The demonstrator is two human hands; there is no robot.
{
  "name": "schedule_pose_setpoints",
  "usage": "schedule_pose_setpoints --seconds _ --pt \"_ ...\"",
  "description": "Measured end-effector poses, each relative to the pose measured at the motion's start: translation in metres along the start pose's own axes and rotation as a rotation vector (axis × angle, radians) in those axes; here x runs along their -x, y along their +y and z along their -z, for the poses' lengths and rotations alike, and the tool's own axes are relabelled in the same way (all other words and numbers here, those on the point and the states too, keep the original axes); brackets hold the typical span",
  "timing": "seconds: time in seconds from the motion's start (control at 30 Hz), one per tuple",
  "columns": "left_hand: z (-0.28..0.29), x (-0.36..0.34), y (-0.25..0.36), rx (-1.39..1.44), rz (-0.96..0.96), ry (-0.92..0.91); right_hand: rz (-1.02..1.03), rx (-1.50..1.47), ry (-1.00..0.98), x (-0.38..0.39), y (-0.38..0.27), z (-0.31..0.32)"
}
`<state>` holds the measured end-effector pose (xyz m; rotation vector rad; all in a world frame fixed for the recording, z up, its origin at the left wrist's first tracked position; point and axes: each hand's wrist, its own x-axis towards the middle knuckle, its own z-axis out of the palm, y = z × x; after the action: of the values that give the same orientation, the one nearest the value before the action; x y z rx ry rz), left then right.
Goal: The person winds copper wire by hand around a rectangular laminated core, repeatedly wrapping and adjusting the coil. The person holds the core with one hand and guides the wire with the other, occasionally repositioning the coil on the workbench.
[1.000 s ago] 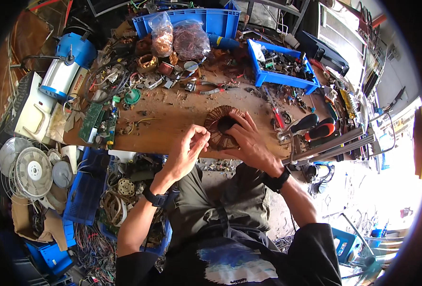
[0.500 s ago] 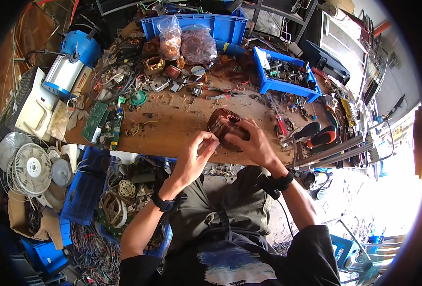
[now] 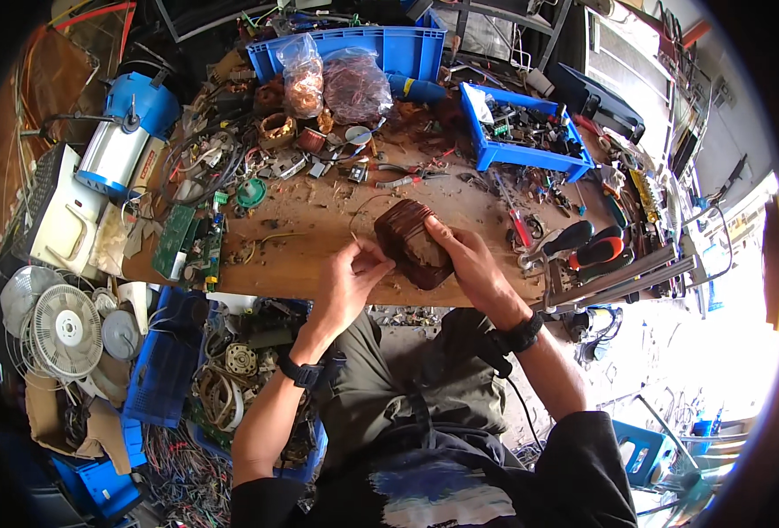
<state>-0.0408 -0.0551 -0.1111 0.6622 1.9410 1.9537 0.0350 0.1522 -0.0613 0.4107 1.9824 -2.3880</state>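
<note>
A thick coil of reddish-brown copper wire is held up over the front edge of the wooden bench. My right hand grips it from the right, thumb on its upper face and fingers behind. My left hand is closed in a pinch beside the coil's left side. A thin strand of copper wire arcs up from these fingers and bends back toward the top of the coil. Part of the coil's right side is hidden behind my right hand.
Red-handled pliers and a red screwdriver lie on the bench. A blue tray of small parts stands at back right, bags of copper wire at the back. Green circuit boards are at left; dark-handled tools at right.
The coil has been turned and tipped in my right hand, showing its wound outer side. My left hand has moved slightly left, and the thin strand now arcs out above it.
</note>
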Motion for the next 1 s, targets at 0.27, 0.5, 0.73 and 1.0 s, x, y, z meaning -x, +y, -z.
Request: schedule_pose_setpoints --seconds 0.27,0.5,0.73,1.0 --pt "-0.026 -0.012 -0.018 0.009 0.052 0.136 0.104 0.074 0.007 -0.011 0.020 0.013" --pt "-0.037 -0.014 -0.019 0.046 0.101 0.192 0.061 -0.057 0.050 0.000 0.015 0.016" --pt "-0.018 -0.004 -0.026 0.187 0.094 0.036 0.158 -0.057 0.127 0.004 0.017 0.009" --pt "-0.015 -0.002 -0.013 -0.166 -0.009 -0.013 0.261 -0.069 0.273 0.003 0.002 0.005"
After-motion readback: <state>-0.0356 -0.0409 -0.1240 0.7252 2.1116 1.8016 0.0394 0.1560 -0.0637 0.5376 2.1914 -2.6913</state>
